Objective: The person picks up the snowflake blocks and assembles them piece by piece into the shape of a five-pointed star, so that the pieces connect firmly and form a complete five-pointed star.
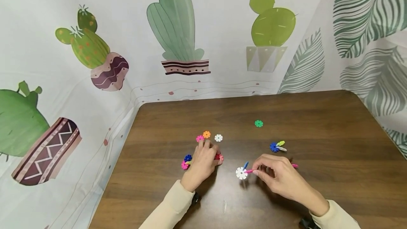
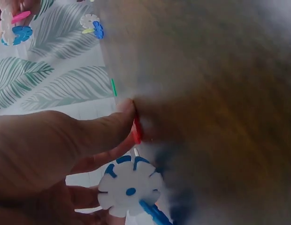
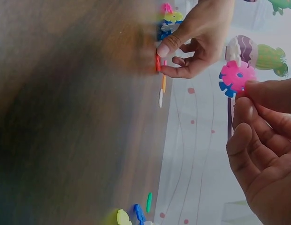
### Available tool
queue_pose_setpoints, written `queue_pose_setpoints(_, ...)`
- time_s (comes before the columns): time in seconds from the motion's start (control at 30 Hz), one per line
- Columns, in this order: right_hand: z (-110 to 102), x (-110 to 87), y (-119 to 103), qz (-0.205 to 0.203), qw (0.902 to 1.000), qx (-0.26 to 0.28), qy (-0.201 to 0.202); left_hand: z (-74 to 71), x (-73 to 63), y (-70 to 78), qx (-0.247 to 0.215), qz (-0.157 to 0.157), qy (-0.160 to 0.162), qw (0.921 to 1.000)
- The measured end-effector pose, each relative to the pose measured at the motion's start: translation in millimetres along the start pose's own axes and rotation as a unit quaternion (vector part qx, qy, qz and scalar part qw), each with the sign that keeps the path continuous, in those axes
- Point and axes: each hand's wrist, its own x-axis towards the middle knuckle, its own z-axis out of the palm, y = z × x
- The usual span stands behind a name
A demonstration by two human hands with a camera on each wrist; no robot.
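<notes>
Cactus-print backdrop behind, brown wood tabletop below; R hand & L hand both pinching: R clamped on the pink disc of a white-blue-pink cluster over mid-table, L on a red disc farther left, approx. tabletop level. Imo best to grip both lightly by the rim, notches clear, & hold the cluster steady w/o twisting.
</notes>
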Motion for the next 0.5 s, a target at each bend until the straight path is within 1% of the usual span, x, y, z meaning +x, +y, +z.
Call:
queue_pose_setpoints(0.1, -1, -0.5, 0, 0.003, 1.0000, 0.003, 0.007, -1.2, 0.0, -0.7, -0.018, 0.013, -0.010, 0.9997)
queue_pose_setpoints(0.17, -2, -1.3, -1, 0.016, 0.9998, 0.011, 0.012, -2.7, -1.4, -1.1, -0.045, 0.022, -0.011, 0.9987)
queue_pose_setpoints(0.27, -4, -2.0, -3, 0.048, 0.9971, 0.058, 0.013, -7.6, -5.4, 0.2, -0.102, 0.030, -0.006, 0.9943)
queue_pose_setpoints(0.3, -5, -2.1, -4, 0.061, 0.9950, 0.078, 0.014, -10.5, -6.9, 1.6, -0.116, 0.032, 0.000, 0.9927)
queue_pose_setpoints(0.37, -8, -1.6, -4, 0.087, 0.9880, 0.127, 0.014, -17.8, -9.3, 5.1, -0.145, 0.039, 0.023, 0.9884)
queue_pose_setpoints(0.43, -11, -0.6, -4, 0.112, 0.9787, 0.172, 0.014, -27.0, -11.2, 9.4, -0.175, 0.051, 0.051, 0.9819)
queue_pose_setpoints(0.5, -14, 0.2, -3, 0.127, 0.9692, 0.211, 0.011, -34.6, -12.5, 12.9, -0.204, 0.064, 0.080, 0.9735)
